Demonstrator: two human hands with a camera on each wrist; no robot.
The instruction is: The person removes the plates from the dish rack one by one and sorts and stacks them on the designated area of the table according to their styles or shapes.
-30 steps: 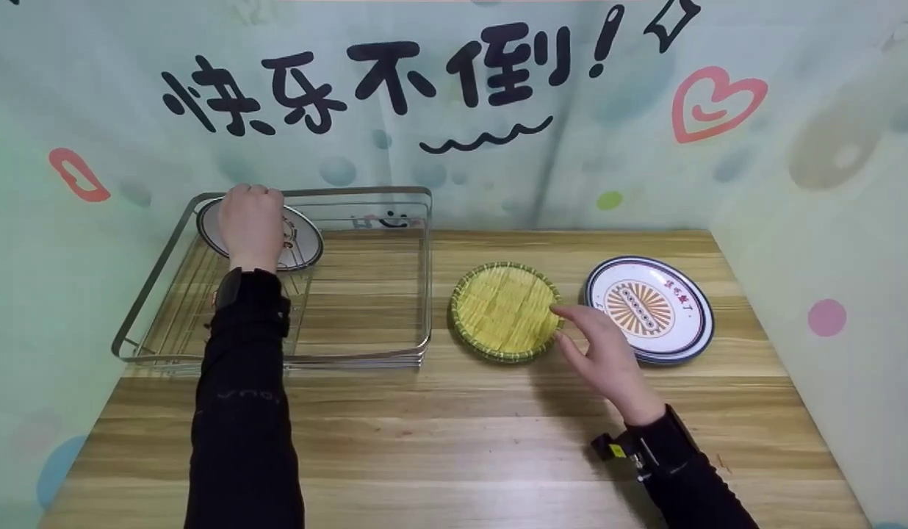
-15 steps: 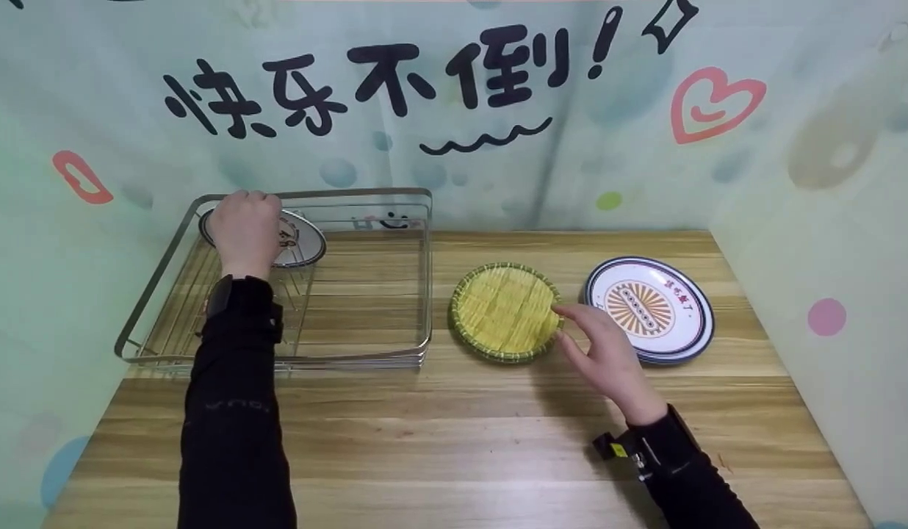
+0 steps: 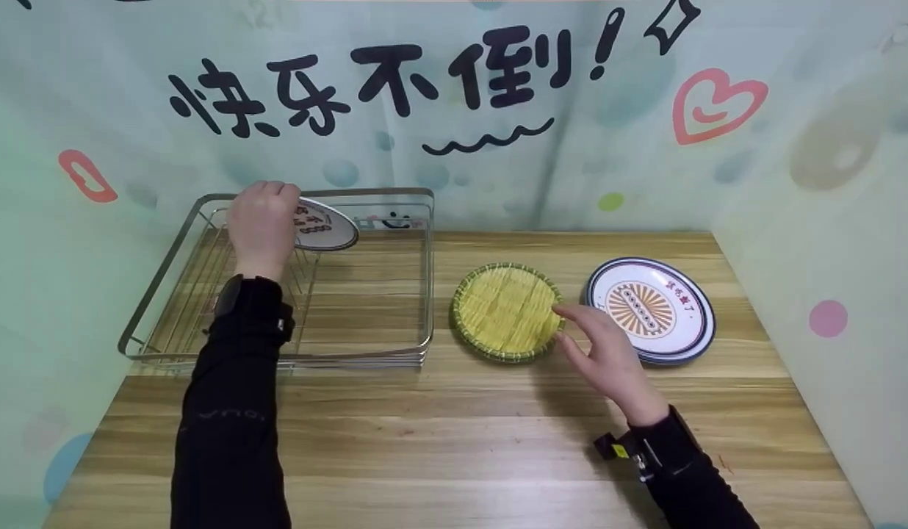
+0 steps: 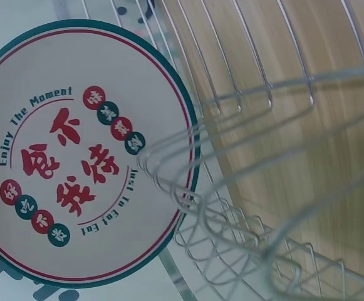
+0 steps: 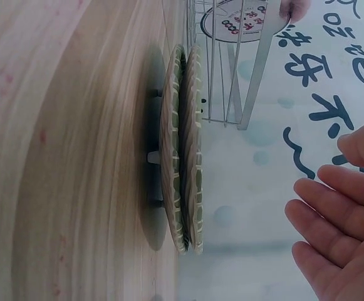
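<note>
My left hand (image 3: 261,226) grips the edge of a round white plate (image 4: 88,248) at the back left of the wire dish rack (image 3: 428,294). Red characters and a green-and-red rim show on the plate in the left wrist view. It stands tilted behind the rack's wires there, and my hand hides part of it in the head view. My right hand (image 3: 603,358) holds nothing; its fingers are spread beside two stacked round woven bamboo trays (image 3: 505,312). In the right wrist view a gap separates the fingers from these trays (image 5: 197,150).
A stack of oval white plates with blue rims (image 3: 649,308) lies right of the woven trays, just behind my right hand. The wooden table (image 3: 454,448) ends at a printed cloth backdrop (image 3: 571,176) behind and at both sides.
My left hand has shifted slightly to the right with the plate, which now shows farther right in the rack and at a steeper angle. My right hand has stayed in place.
</note>
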